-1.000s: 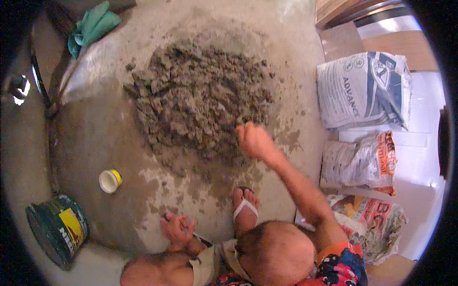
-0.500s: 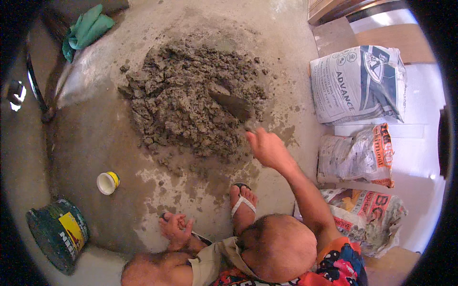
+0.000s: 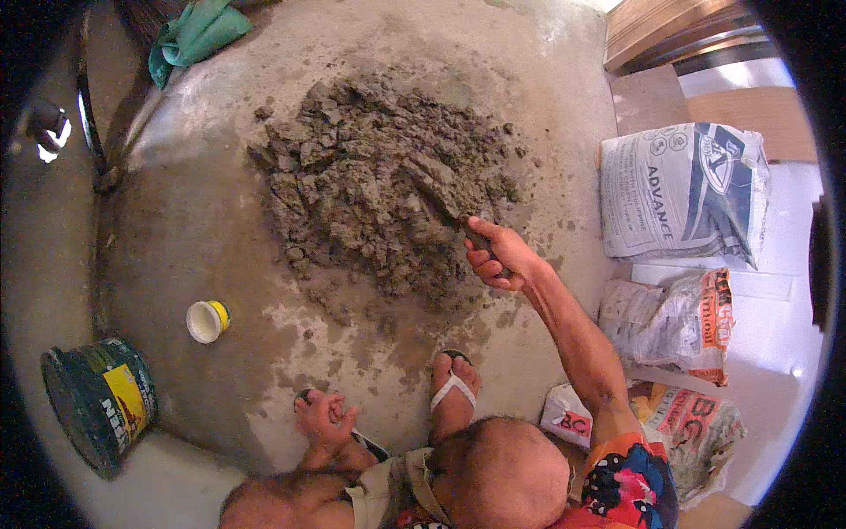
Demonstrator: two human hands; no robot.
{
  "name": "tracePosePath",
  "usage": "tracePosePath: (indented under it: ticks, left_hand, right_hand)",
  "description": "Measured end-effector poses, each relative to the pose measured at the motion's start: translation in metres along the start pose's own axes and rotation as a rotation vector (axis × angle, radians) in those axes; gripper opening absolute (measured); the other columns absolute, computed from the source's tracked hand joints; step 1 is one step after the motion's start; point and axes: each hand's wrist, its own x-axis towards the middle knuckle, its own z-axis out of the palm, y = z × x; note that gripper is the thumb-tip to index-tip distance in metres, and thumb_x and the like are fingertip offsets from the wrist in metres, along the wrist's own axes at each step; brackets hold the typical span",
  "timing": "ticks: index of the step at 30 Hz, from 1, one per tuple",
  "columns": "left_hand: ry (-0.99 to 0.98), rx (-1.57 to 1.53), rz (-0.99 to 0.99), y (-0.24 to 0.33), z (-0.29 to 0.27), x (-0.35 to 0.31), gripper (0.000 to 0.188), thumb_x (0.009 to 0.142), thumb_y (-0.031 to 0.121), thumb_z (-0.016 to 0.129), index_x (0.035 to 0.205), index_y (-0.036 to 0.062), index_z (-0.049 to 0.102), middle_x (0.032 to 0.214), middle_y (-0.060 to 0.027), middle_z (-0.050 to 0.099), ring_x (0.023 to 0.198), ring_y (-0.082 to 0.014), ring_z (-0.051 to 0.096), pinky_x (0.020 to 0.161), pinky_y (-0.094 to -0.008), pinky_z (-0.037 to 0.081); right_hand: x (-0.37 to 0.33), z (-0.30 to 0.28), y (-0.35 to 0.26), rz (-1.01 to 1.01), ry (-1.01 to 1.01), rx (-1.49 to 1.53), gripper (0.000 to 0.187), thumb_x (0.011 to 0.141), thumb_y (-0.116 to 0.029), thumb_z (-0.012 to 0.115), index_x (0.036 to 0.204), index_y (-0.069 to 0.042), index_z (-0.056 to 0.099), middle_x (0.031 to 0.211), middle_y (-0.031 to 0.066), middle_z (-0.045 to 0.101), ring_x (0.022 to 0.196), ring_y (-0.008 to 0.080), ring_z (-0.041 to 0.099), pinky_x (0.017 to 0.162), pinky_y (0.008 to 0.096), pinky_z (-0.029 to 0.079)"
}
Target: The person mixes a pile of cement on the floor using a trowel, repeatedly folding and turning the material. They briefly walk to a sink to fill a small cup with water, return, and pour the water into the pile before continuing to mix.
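Observation:
My right hand (image 3: 499, 256) is closed around the handle of a trowel (image 3: 441, 196). The trowel's blade is sunk in a broad heap of grey, wet mortar (image 3: 352, 167) on the floor, and mortar hides most of it. Down by my left foot, my left hand (image 3: 328, 417) hangs with loosely bent fingers apart and nothing visible in them. It is clear of the heap.
A small white tub (image 3: 204, 323) with a yellow label and a dark bucket (image 3: 104, 401) stand on the left. Along the right wall sit a large cement bag (image 3: 683, 194) and smaller bags (image 3: 665, 322). Green cloth (image 3: 198, 35) lies at the far left.
My right wrist has turned, so its curled fingers now show. The trowel blade, plainly seen before, has tilted and sits in the mortar. My left hand stays by the foot; the view has shifted slightly.

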Motion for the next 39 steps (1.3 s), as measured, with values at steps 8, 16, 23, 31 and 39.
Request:
tracePosePath:
  ticks: [8, 16, 23, 31, 39]
  left_hand:
    - [0.016, 0.094, 0.013, -0.001, 0.004, -0.002, 0.037, 0.076, 0.034, 0.085, 0.104, 0.0145, 0.07, 0.065, 0.0035, 0.058, 0.071, -0.0242, 0.053, 0.081, -0.0448, 0.038]
    - [-0.033, 0.096, 0.041, 0.012, 0.007, 0.003, 0.036, 0.076, 0.032, 0.086, 0.103, 0.0152, 0.07, 0.066, 0.0034, 0.058, 0.07, -0.0218, 0.057, 0.084, -0.0465, 0.039]
    - [0.033, 0.079, 0.049, 0.015, -0.002, 0.006, 0.037, 0.076, 0.031, 0.085, 0.105, 0.0137, 0.069, 0.067, 0.001, 0.061, 0.069, -0.0221, 0.06, 0.091, -0.0471, 0.041]
    - [-0.035, -0.03, -0.059, -0.003, 0.001, -0.008, 0.036, 0.077, 0.031, 0.085, 0.104, 0.0135, 0.07, 0.068, -0.0004, 0.062, 0.071, -0.0234, 0.058, 0.087, -0.0463, 0.041]
    - [0.044, 0.065, 0.084, 0.01, 0.004, 0.008, 0.036, 0.077, 0.035, 0.085, 0.103, 0.0145, 0.071, 0.068, 0.0015, 0.061, 0.076, -0.025, 0.054, 0.086, -0.0469, 0.039]
  right_hand:
    - [-0.114, 0.039, -0.015, -0.371, 0.19, -0.272, 0.044, 0.108, -0.052, 0.05, 0.094, -0.011, 0.053, 0.061, -0.0043, 0.044, 0.036, 0.0051, 0.034, 0.027, 0.0247, 0.027]
    - [-0.008, 0.004, 0.078, -0.582, 1.079, -1.606, 0.017, 0.102, -0.014, 0.051, 0.112, -0.001, 0.047, 0.092, 0.0251, 0.07, 0.07, 0.0462, 0.07, 0.06, 0.055, 0.057]
    - [-0.058, 0.005, 0.096, -0.584, 0.767, -1.507, 0.027, 0.1, -0.014, 0.059, 0.115, 0.001, 0.043, 0.098, 0.0301, 0.07, 0.079, 0.0509, 0.07, 0.064, 0.0576, 0.056]
    - [-0.14, -0.046, 0.18, -0.114, 0.636, -0.482, 0.035, 0.103, -0.035, 0.063, 0.113, -0.003, 0.053, 0.086, 0.0121, 0.066, 0.067, 0.0258, 0.061, 0.054, 0.0421, 0.049]
    - [0.0, 0.061, 0.089, -0.216, 0.194, -0.027, 0.029, 0.102, -0.02, 0.06, 0.079, -0.014, 0.042, 0.059, -0.0036, 0.04, 0.04, 0.0085, 0.033, 0.034, 0.0281, 0.026]
